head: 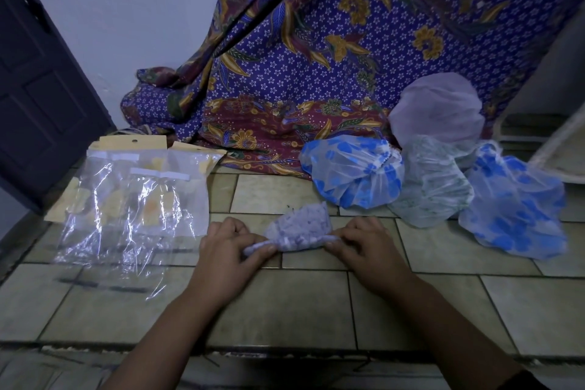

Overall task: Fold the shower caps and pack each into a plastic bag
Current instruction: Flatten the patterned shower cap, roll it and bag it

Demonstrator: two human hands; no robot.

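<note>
Head view — fingers of left hand (pixel 226 252) and right hand (pixel 364 246) clamp the folded lilac shower cap (pixel 300 227).

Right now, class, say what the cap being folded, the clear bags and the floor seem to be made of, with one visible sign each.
Folded cap: probably thin plastic film, translucent lilac, matt; it crinkles and bunches.
Clear bags: glossy plastic film; sharp white glare, yellow cards show through.
Floor: likely ceramic tile, dull sheen; straight grout lines.
</note>
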